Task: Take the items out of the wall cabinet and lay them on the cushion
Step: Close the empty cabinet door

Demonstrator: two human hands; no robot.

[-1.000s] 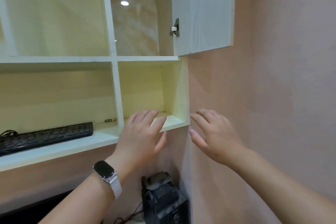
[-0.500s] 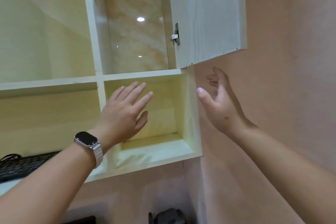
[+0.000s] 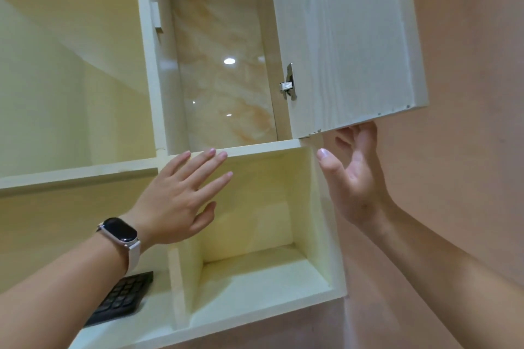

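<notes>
A pale wood wall cabinet [image 3: 232,150] fills the view, seen from below. Its upper right compartment stands open, with a marble-patterned back panel [image 3: 221,71]; nothing shows inside from this angle. The cabinet door [image 3: 346,37] is swung out to the right. My left hand [image 3: 181,195], with a watch on the wrist, is spread flat in front of the small lower cubby, fingertips at the shelf edge. My right hand [image 3: 354,173] is raised, fingers apart, with fingertips at the door's bottom edge. No cushion is in view.
A black keyboard [image 3: 122,297] lies on the lower left shelf, partly behind my left forearm. The small lower right cubby [image 3: 263,272] holds nothing visible. A pinkish wall [image 3: 467,150] runs along the right.
Both hands have risen from the lower shelf edge. The left now reaches the upper shelf edge, the right has come up to the door's bottom edge. The view has tilted upward.
</notes>
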